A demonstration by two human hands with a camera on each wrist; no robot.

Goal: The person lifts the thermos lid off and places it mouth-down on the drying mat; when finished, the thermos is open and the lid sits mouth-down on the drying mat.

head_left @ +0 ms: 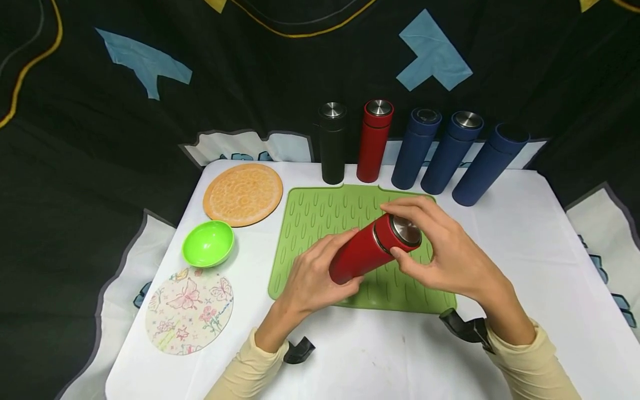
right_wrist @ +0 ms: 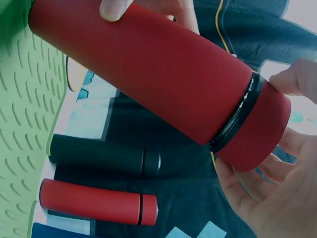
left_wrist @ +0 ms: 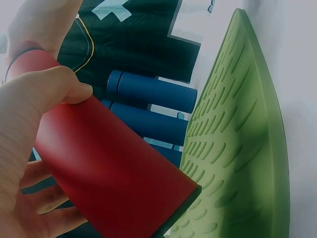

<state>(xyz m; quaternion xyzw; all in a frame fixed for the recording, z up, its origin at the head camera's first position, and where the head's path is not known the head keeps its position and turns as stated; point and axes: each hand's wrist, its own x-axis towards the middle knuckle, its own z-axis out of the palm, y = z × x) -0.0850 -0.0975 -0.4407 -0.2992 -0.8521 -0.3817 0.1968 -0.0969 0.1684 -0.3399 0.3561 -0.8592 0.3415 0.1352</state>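
Note:
A red thermos flask (head_left: 361,251) is held tilted above the green ridged mat (head_left: 312,222), its steel-topped lid (head_left: 406,230) toward the upper right. My left hand (head_left: 317,272) grips the body near the base, thumb on one side and fingers on the other. Around the lid curl the thumb and fingers of my right hand (head_left: 445,250). In the right wrist view a dark ring (right_wrist: 237,111) shows between body and lid, and the right fingertips pinch the red lid (right_wrist: 262,126). The left wrist view shows the flask's base (left_wrist: 178,213) angled toward the mat.
Behind the mat stand a black flask (head_left: 333,144), another red flask (head_left: 375,141) and three blue flasks (head_left: 416,149). On the left lie a round orange mat (head_left: 243,194), a green bowl (head_left: 208,244) and a round butterfly-patterned mat (head_left: 190,311). A dark curtain (head_left: 280,72) hangs behind the white table (head_left: 515,266).

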